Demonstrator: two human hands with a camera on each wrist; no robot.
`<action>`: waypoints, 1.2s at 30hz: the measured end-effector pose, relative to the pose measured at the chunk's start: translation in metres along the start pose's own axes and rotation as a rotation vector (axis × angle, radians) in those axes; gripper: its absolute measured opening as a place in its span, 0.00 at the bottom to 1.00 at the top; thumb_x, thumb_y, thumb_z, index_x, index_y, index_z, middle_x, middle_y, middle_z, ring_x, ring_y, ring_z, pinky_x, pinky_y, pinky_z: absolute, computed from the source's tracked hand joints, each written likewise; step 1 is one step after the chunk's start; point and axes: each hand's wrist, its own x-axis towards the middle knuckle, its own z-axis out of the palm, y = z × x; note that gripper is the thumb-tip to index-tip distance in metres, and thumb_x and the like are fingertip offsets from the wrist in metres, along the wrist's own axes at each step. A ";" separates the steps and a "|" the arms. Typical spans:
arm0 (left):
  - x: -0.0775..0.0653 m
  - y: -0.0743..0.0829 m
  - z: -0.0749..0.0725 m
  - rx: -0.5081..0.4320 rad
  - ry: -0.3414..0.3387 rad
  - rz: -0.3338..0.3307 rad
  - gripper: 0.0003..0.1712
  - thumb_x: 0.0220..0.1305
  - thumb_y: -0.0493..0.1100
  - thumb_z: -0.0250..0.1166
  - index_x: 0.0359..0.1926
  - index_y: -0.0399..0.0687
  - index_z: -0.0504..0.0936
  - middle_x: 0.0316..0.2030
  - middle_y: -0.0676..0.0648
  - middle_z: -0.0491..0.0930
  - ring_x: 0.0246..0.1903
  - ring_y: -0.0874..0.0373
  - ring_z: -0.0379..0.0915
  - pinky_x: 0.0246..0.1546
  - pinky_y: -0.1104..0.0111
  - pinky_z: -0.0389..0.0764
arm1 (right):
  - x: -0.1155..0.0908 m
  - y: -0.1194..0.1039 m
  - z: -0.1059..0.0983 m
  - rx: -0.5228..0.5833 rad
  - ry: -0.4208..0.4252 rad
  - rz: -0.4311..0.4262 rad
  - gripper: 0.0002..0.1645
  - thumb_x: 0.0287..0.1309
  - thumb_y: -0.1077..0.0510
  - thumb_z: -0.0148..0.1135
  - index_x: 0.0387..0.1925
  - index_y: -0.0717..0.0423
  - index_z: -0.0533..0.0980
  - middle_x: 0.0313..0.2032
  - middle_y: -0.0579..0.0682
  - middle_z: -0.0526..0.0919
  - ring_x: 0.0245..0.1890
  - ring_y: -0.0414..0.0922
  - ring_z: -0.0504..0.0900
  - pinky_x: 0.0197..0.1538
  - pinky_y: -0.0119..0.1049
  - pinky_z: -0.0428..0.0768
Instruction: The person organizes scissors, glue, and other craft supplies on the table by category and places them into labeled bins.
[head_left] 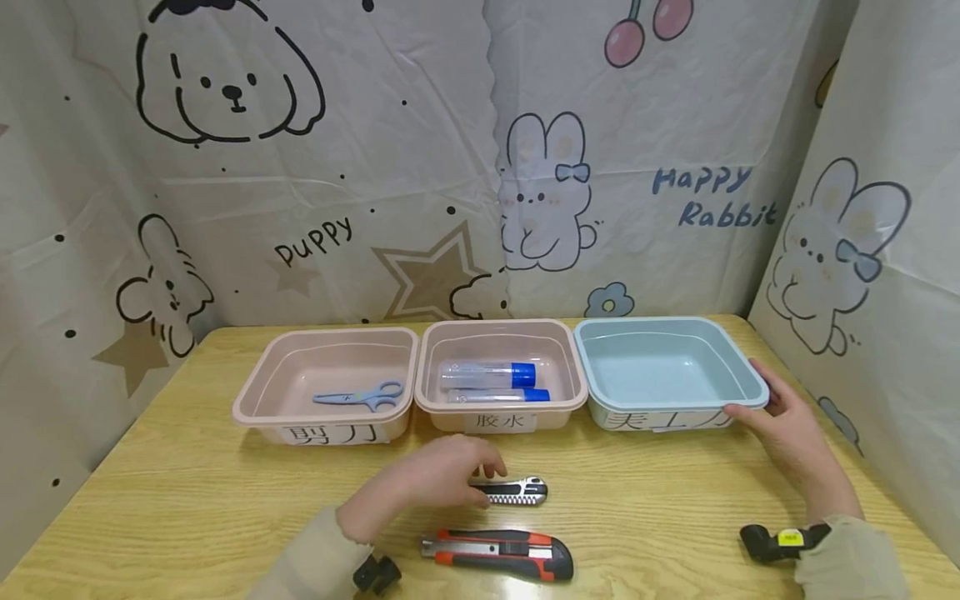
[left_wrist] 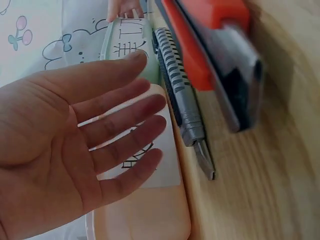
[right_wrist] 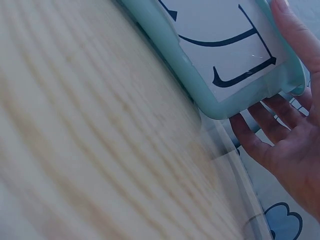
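Note:
My left hand [head_left: 442, 472] hovers by a small silver box cutter [head_left: 517, 492], overlapping its left end in the head view. In the left wrist view the fingers [left_wrist: 130, 130] are spread and loosely bent, the palm bare, with the silver cutter [left_wrist: 180, 90] beyond the fingertips. Nearer the front lies a bigger red-and-black box cutter [head_left: 502, 552]. On the right, my right hand [head_left: 787, 429] holds the near right corner of a light blue plastic bin [head_left: 660, 408]. Its thumb is on the front rim and its other fingers [right_wrist: 250, 140] are against the side.
A pink bin [head_left: 330, 417] on the left contains blue scissors [head_left: 367, 397]. The middle pink bin [head_left: 502, 407] holds two glue tubes with blue caps [head_left: 523, 375]. Labels mark the bins' fronts. A printed cloth [head_left: 420, 167] hangs behind the wooden table [head_left: 225, 517].

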 end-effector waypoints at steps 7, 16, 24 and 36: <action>-0.001 0.001 0.005 0.047 -0.062 -0.059 0.22 0.44 0.44 0.71 0.45 0.53 0.79 0.35 0.57 0.75 0.33 0.67 0.68 0.40 0.71 0.73 | 0.001 0.003 0.000 0.001 0.000 -0.012 0.48 0.55 0.59 0.62 0.70 0.43 0.46 0.69 0.42 0.50 0.55 0.24 0.60 0.44 0.10 0.65; 0.005 0.001 0.015 0.089 -0.031 -0.067 0.18 0.40 0.38 0.71 0.37 0.51 0.79 0.32 0.55 0.75 0.31 0.65 0.69 0.38 0.72 0.74 | 0.002 0.005 0.000 -0.001 -0.004 -0.021 0.48 0.55 0.59 0.61 0.70 0.43 0.45 0.69 0.41 0.50 0.55 0.25 0.61 0.44 0.10 0.66; 0.009 0.000 0.018 0.062 -0.023 -0.051 0.16 0.41 0.35 0.69 0.33 0.51 0.77 0.29 0.55 0.74 0.29 0.66 0.68 0.34 0.73 0.72 | 0.001 0.003 0.000 -0.014 -0.003 -0.008 0.48 0.55 0.58 0.61 0.70 0.41 0.45 0.69 0.43 0.49 0.57 0.26 0.60 0.45 0.10 0.65; 0.013 0.008 0.016 0.068 0.031 -0.020 0.16 0.47 0.38 0.67 0.40 0.55 0.79 0.34 0.55 0.75 0.34 0.65 0.69 0.40 0.72 0.73 | 0.002 0.003 -0.001 -0.090 0.009 0.018 0.49 0.55 0.54 0.61 0.70 0.40 0.43 0.70 0.47 0.46 0.61 0.31 0.57 0.46 0.10 0.65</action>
